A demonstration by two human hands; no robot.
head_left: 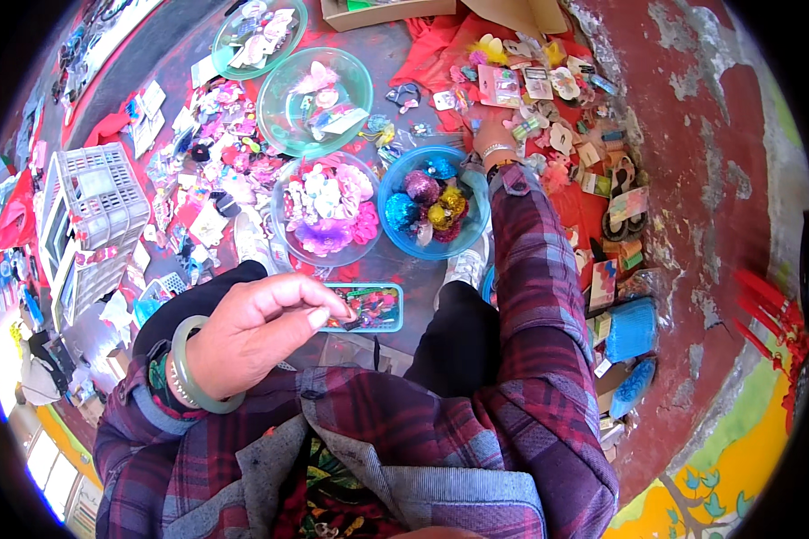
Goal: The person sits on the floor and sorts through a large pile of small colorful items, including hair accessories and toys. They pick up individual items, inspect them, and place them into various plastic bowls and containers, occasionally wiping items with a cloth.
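Observation:
My left hand (259,328), with a pale green bangle (185,355) at the wrist, hovers over my lap. Its fingers are curled, thumb close to the forefinger; anything small at the tips cannot be made out. Beside the fingertips sits a light blue rectangular tray (399,307) of small colourful hair clips. My right hand (493,135) reaches forward among carded hair accessories on a red cloth; its fingers are too small and crowded to read. Near that wrist stands a blue bowl (388,235) of glittery pompom balls (422,187). A clear bowl (283,242) next to it holds pink and white hair bows (325,235).
Two green-tinted bowls (366,76) with a few carded pieces stand farther off. Pink accessories (229,135) are heaped to the left, near a grey plastic basket (99,193). Carded clips (562,135) line the right, by a worn red ledge (692,207). A cardboard box (391,14) is at the far edge.

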